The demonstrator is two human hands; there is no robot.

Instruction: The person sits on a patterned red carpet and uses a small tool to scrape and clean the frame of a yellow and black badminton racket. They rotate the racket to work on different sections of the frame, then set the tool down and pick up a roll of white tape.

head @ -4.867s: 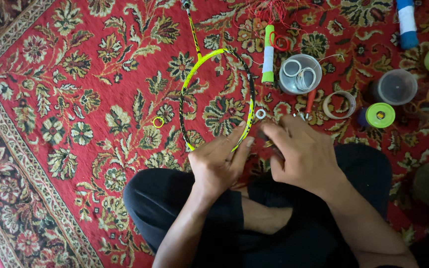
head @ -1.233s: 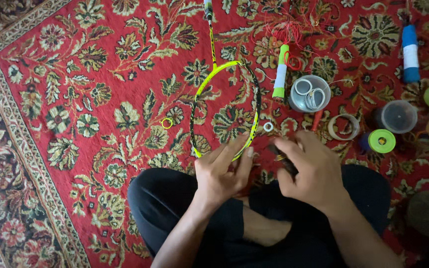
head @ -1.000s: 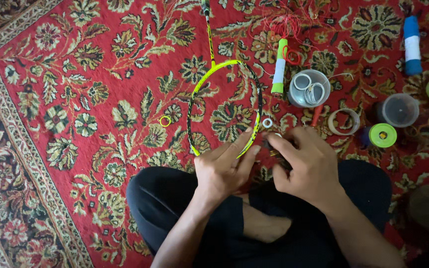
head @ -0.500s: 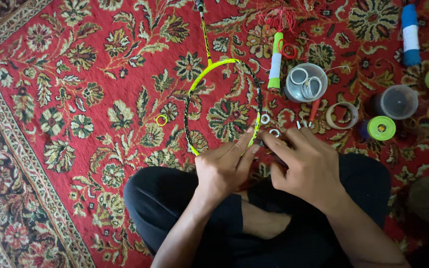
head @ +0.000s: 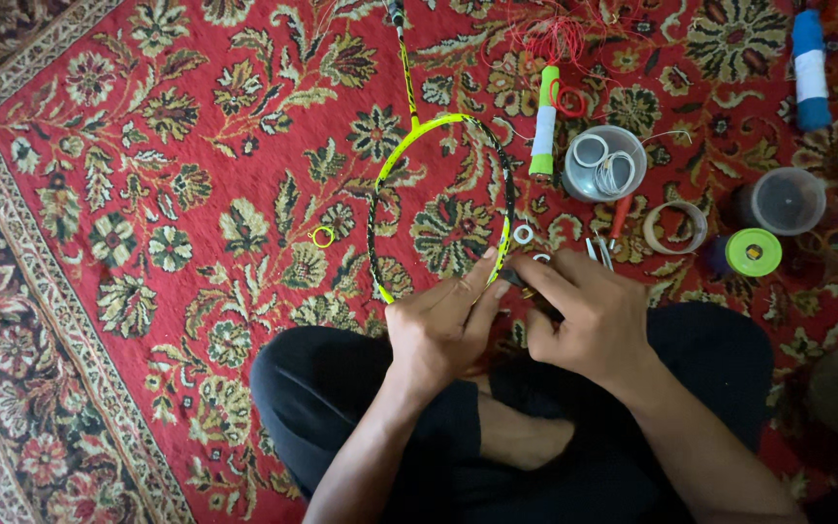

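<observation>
Over the crossed legs, left hand (head: 443,325) and right hand (head: 584,315) both pinch the near rim of an unstrung yellow-green badminton racket frame (head: 409,155); right fingers close on a small dark tool at the rim, kind unclear. Frame head lies flat on the red patterned carpet (head: 147,194), shaft pointing away. Beyond the right hand: clear round tub (head: 605,165) holding white rings, empty clear cup (head: 788,201), green-lidded roll (head: 754,252), tape ring (head: 676,227).

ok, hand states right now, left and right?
Left hand: closed on the racket frame rim.
Right hand: fingers pinched at the frame; what they hold cannot be told.
</observation>
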